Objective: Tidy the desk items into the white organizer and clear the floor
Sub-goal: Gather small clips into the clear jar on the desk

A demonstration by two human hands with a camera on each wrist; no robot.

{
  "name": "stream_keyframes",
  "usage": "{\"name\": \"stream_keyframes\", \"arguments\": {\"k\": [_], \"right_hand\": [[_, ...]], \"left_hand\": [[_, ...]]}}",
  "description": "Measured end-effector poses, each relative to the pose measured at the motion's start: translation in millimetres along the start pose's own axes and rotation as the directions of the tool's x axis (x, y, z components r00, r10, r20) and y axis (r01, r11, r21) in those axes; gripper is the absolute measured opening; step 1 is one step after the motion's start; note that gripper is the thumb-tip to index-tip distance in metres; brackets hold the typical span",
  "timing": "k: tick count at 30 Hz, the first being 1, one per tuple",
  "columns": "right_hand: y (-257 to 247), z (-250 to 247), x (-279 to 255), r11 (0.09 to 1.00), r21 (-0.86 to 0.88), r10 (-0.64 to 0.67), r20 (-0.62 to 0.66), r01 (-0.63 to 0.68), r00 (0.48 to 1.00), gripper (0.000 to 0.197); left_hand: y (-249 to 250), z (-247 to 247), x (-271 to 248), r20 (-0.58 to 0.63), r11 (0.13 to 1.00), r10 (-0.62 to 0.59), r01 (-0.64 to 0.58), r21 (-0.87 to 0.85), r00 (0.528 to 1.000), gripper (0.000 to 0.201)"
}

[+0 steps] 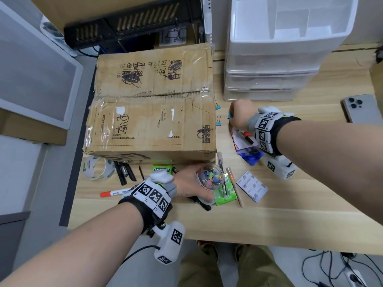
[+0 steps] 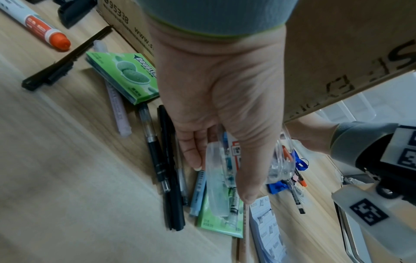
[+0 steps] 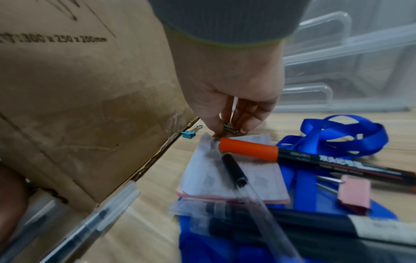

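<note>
Left hand [image 1: 189,184] grips a clear round tub [image 1: 210,177] of coloured binder clips, fingers wrapped round its wall; the tub sits at the desk's [image 1: 269,220] 6 o'clock edge, just in front of the cardboard box [image 1: 151,104]. Its lid appears to lie beneath the hand, though the wrist view is blurred there.

Right hand [image 1: 241,112] is at 2 o'clock from the tub, fingers [image 3: 252,117] curled downward and pinching a blue binder clip [image 1: 229,115] by its wire handles. A second blue clip [image 3: 188,134] lies against the box's right edge at 9 o'clock from that hand; a third [image 1: 217,106] lies just beyond it.

White drawer organizer [image 1: 279,59] stands at 12 o'clock from the right hand, drawers closed.

Beneath the right wrist: orange-capped marker [image 3: 249,149], pink notepad [image 3: 234,178], blue lanyard [image 3: 337,135].

Near the tub: green gum packs [image 2: 126,76], black pens [image 2: 166,160], a notes pad [image 1: 251,185], a pencil [image 1: 235,186].

Tape roll [image 1: 97,167] at 9 o'clock. Phone [image 1: 361,108] at 3 o'clock.
</note>
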State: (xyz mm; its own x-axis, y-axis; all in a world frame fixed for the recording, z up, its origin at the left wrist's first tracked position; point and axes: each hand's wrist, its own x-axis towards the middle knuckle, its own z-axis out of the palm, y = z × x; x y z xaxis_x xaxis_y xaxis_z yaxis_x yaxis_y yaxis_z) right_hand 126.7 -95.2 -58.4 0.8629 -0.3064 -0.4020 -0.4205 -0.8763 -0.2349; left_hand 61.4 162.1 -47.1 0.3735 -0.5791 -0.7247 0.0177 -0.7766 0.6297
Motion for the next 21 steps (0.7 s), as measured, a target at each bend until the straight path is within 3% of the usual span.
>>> {"name": "stream_keyframes", "arguments": {"k": [4,8,10,15,21], "right_hand": [[-8.5,1.7,2.2,0.993,0.106,-0.05,-0.023,0.052,0.998,0.025],[-12.7,8.8,6.8,0.983,0.126,-0.129,-0.025,0.131,0.991,0.065],[-16.0,11.8,8.4,0.981,0.112,-0.162,0.002,0.161,0.987,0.074],[-20.4,13.2,6.3,0.978,0.061,-0.204,0.087,0.199,0.975,0.079],[-21.5,19.7,3.0,0.98,0.066,-0.189,0.027,0.187,0.982,0.046]], "left_hand": [[-2.4,-0.8,0.0,-0.001,1.0,-0.015,0.015,0.026,1.0,0.088],[-1.8,-2.2,-1.2,0.006,0.999,-0.005,0.005,0.035,1.0,0.092],[-3.0,-2.3,-1.1,0.002,1.0,0.0,0.0,0.03,1.0,0.097],[-6.0,-0.8,1.5,0.001,1.0,0.004,-0.004,0.004,1.0,0.094],[-5.9,-0.1,1.7,-0.008,1.0,0.006,-0.006,0.006,1.0,0.094]]}}
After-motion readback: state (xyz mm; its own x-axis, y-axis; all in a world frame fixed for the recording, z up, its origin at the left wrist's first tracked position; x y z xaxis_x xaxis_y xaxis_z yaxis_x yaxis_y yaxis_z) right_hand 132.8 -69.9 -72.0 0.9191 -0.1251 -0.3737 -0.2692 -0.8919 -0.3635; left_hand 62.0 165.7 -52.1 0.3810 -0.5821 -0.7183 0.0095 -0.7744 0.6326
